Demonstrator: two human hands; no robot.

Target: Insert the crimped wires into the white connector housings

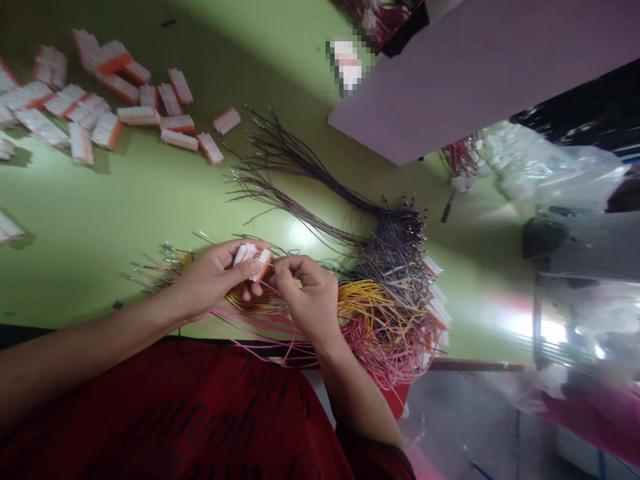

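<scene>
Red shirt (225,413), nearest; left hand (215,277) grasping white-and-orange block (263,261), probably light, rigid, best held by its sides; right hand (315,297) pinched closed, contents indiscernible

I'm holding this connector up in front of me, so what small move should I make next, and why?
I'd probably ease the right hand slightly toward the orange edge of the connector block: its fingertips seem to pinch a thin wire just beside that edge, while the left hand holds the block.
</scene>
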